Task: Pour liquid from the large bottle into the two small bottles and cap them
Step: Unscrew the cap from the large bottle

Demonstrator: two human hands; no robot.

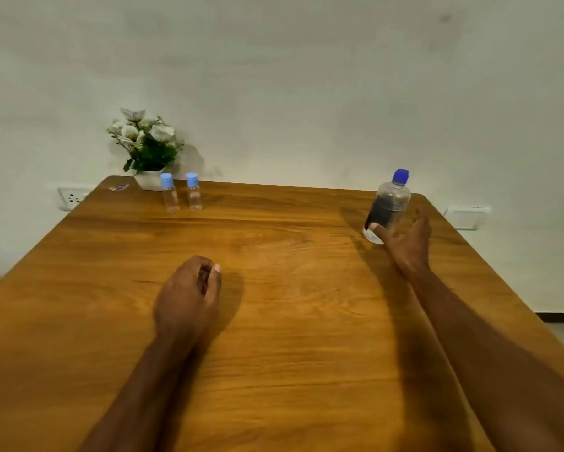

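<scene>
A large clear bottle (390,205) with a blue cap and a dark label stands at the far right of the wooden table (274,321). My right hand (404,239) reaches up to its base, thumb touching the bottle's lower left side, fingers spread open on its right side and not closed round it. Two small clear bottles stand side by side at the far left, both with light blue caps on: the left small bottle (169,194) and the right small bottle (194,192). My left hand (189,295) rests on the table's middle, fingers loosely curled, holding nothing.
A white pot of white flowers (145,148) stands at the far left corner behind the small bottles. A small scrap of wrapper (119,187) lies beside it. Wall sockets (72,197) sit left and right behind the table. The table's right edge runs close to the large bottle.
</scene>
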